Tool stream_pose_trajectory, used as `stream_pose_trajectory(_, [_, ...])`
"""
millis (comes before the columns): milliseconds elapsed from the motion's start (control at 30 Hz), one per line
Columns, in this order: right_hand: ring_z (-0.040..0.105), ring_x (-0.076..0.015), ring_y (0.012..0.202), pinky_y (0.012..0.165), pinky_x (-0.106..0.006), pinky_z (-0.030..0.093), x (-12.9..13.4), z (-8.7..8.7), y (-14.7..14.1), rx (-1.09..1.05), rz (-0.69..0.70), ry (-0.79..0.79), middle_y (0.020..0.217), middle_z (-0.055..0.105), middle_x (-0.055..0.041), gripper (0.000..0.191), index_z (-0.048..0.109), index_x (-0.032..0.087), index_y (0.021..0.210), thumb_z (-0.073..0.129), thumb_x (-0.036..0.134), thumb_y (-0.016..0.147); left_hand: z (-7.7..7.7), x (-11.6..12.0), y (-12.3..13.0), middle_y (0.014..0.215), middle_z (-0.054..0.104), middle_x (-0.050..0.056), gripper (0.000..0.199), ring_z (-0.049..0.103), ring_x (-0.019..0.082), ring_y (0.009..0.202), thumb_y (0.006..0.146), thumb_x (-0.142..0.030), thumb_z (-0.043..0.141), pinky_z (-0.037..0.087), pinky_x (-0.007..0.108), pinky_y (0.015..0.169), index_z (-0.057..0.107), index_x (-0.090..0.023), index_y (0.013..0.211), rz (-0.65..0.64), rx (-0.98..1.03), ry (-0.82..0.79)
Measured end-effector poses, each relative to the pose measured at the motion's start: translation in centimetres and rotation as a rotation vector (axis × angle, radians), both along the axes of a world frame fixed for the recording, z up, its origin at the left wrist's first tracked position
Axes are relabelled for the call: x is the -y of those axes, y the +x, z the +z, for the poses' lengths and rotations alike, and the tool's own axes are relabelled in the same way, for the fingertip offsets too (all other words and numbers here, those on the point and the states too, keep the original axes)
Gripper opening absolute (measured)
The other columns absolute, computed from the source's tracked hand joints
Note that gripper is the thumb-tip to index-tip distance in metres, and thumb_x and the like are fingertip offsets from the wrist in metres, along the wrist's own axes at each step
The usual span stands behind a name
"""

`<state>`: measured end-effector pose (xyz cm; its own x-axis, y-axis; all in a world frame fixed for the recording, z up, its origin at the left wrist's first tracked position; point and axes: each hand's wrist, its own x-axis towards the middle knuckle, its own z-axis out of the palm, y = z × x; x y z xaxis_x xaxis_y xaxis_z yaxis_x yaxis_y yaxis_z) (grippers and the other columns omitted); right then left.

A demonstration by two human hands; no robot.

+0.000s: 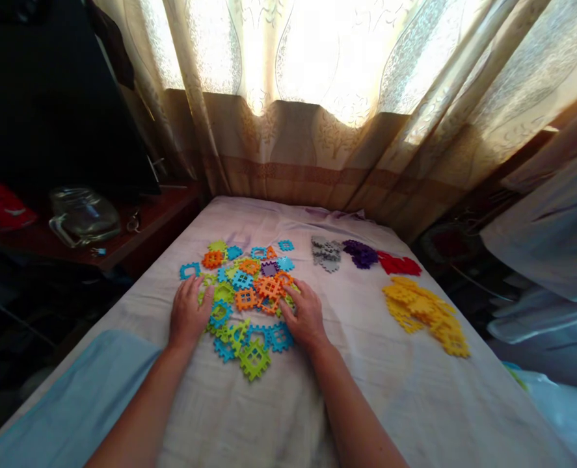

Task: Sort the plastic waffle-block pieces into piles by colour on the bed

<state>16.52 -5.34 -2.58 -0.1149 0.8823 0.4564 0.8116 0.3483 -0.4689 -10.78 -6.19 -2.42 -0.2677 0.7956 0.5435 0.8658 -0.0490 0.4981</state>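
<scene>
A mixed heap of toothed plastic building tiles in blue, green and orange lies between my hands, with an orange tile (245, 299) near its middle and a green tile (254, 359) at its near edge. One purple tile (269, 268) shows among them. My left hand (189, 313) rests against the heap's left side, fingers stretched out and thumb apart. On the right side, my right hand (305, 313) touches the tiles with its fingers spread. Farther right are single-colour piles: grey tiles (326, 252), purple tiles (360, 254), red tiles (398, 263) and yellow tiles (419, 305).
Everything lies on a pale bedsheet (361, 390). A light blue cloth (83, 396) covers the near left corner. A glass jug (84, 218) and a dark screen (58, 97) stand on a brown table at left. Curtains (288, 146) hang behind; clothes (551, 221) hang at right.
</scene>
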Motion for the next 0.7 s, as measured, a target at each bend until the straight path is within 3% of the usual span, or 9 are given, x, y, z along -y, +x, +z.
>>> stream_pose_trajectory(133, [0.047,-0.0299,0.129,0.109,-0.049,0.033,0.0,0.9,-0.4,0.052,0.055,-0.005,0.135,0.059,-0.0106,0.038,0.067,0.024,0.117,0.063,0.039,0.082,0.1,0.5,-1.7,0.120,0.067,0.017,0.046,0.060,0.029,0.117,0.090,-0.049,0.040,0.044,0.046,0.106,0.064,-0.016,0.112,0.009,0.039,0.012])
stream_pose_trajectory(300, [0.047,-0.0300,0.127,0.108,-0.049,0.033,-1.5,2.5,-1.9,0.140,0.100,-0.102,0.133,0.061,-0.0103,0.047,0.062,0.024,0.126,0.064,0.038,0.082,0.6,0.3,-1.4,0.122,0.068,0.010,0.039,0.061,0.025,0.117,0.090,-0.045,0.043,0.045,0.043,0.107,0.065,-0.020,0.110,-0.012,0.173,0.013])
stream_pose_trajectory(500, [0.055,-0.0273,0.114,0.100,-0.044,0.040,-2.7,3.1,-2.9,0.128,0.090,-0.150,0.121,0.065,-0.0103,0.041,0.065,0.024,0.118,0.066,0.038,0.080,1.1,0.4,-1.4,0.118,0.070,0.008,0.042,0.064,0.025,0.114,0.089,-0.048,0.045,0.049,0.040,0.102,0.066,-0.020,0.112,0.049,0.327,-0.054])
stream_pose_trajectory(600, [0.057,-0.0260,0.111,0.099,-0.042,0.043,-3.3,3.7,-0.7,0.054,0.083,-0.081,0.117,0.067,-0.0101,0.040,0.064,0.022,0.118,0.063,0.037,0.082,1.2,0.4,-1.3,0.118,0.071,0.008,0.041,0.064,0.025,0.114,0.088,-0.048,0.046,0.049,0.039,0.102,0.067,-0.021,0.110,0.038,0.337,-0.061])
stream_pose_trajectory(700, [0.061,-0.0259,0.105,0.094,-0.041,0.046,-4.4,3.9,4.3,-0.002,-0.039,-0.010,0.114,0.068,-0.0107,0.038,0.065,0.021,0.115,0.058,0.038,0.082,1.3,0.4,-1.2,0.118,0.071,0.007,0.039,0.064,0.024,0.114,0.088,-0.047,0.046,0.049,0.039,0.102,0.067,-0.021,0.109,0.025,0.327,-0.058])
